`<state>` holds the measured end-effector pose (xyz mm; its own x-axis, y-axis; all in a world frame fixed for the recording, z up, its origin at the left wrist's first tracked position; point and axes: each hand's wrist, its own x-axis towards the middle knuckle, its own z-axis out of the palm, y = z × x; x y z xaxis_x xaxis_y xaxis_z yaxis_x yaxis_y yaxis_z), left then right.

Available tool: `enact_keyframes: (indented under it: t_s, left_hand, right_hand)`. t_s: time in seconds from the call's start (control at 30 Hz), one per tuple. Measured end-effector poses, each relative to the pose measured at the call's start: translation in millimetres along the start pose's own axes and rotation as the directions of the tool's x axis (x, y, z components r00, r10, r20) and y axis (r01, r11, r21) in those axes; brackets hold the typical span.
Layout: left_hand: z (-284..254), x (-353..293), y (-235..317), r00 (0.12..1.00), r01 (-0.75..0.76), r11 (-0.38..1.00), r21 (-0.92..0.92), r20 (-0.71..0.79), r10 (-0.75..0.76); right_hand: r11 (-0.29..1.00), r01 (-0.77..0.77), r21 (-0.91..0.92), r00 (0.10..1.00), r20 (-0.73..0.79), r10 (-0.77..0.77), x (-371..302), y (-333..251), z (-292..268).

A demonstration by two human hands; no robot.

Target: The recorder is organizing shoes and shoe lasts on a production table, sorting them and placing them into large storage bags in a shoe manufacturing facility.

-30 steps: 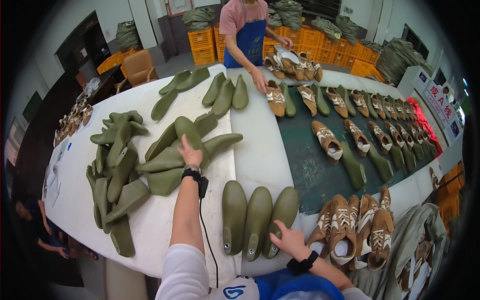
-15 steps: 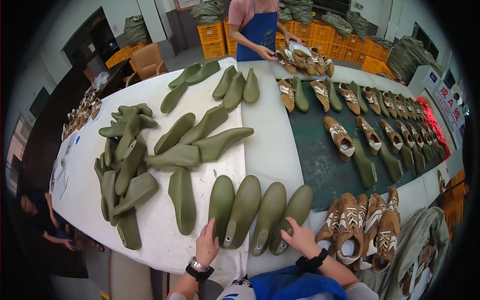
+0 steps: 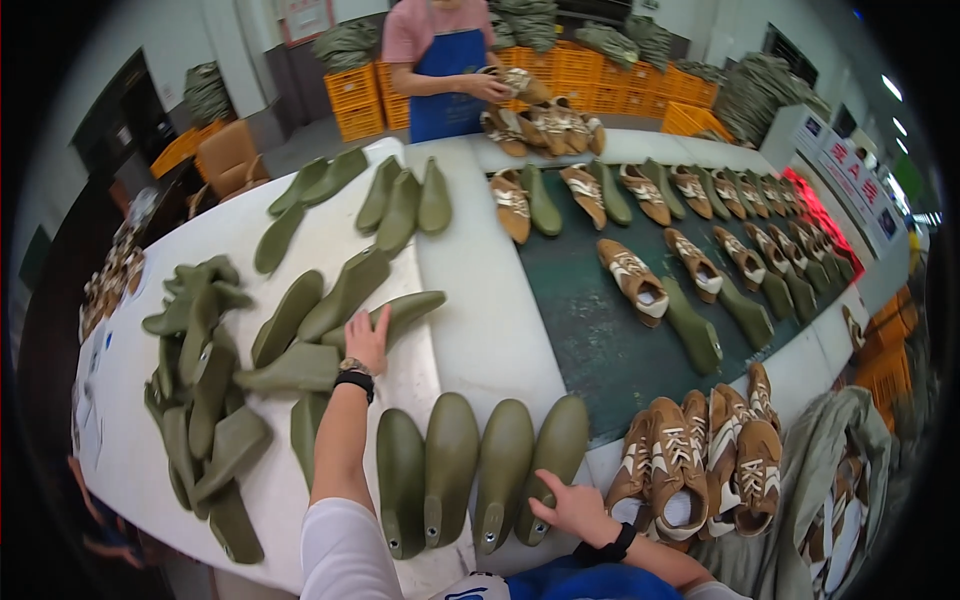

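Four green shoe lasts stand side by side at the near edge; the rightmost shoe last lies under the fingers of my right hand. Thumb and forefinger are apart over its heel end, not wrapped round it. My left hand is stretched forward with fingers spread, at a loose shoe last whose tip points right. Whether it touches that last, I cannot tell. Another last lies just left of this hand, and my left forearm partly hides one nearer to me.
A heap of lasts covers the left of the white table. On the right, a green conveyor belt carries brown shoes paired with lasts. Brown shoes stand beside my right hand. Across, a co-worker in a blue apron handles a shoe.
My left hand has left the near row and reached forward to the loose lasts. My right hand stays at the rightmost last. The view has shifted, and the co-worker has lifted a shoe.
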<state>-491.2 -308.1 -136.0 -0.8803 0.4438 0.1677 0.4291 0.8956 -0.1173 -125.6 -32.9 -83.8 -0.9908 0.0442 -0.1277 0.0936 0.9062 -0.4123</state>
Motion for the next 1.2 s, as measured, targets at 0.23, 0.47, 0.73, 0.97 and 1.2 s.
enact_keyframes:
  t_s: [0.23, 0.47, 0.73, 0.97, 1.2]
  left_hand:
    - [-2.4, 63.2, 29.8, 0.974, 0.219, 0.942, -0.255, 0.120, -0.194]
    - [-19.4, 103.9, 137.4, 0.646, 0.716, 0.033, -0.697, 0.680, 0.346]
    - [-51.6, 105.5, 180.2, 0.617, 0.500, 0.588, -0.636, 0.738, 0.273]
    - [-30.5, 136.5, 30.0, 0.974, 0.201, 0.968, -0.148, 0.132, -0.181]
    - [-1.0, 155.5, -48.0, 0.896, 0.341, 0.940, 0.003, 0.300, -0.326]
  right_hand:
    - [0.995, -0.055, 0.082, 0.998, -0.007, 0.056, 0.3, 10.0, -0.7]
    - [0.994, -0.061, 0.088, 0.998, 0.007, 0.060, 0.5, 9.8, -6.3]
    - [0.994, -0.068, 0.082, 0.997, 0.034, 0.065, 5.7, 8.4, -3.2]
    - [0.996, -0.052, 0.075, 0.998, -0.025, 0.054, 3.7, 13.3, -2.0]
    - [0.984, -0.116, 0.135, 0.990, 0.100, 0.103, 3.3, 1.1, -6.5]
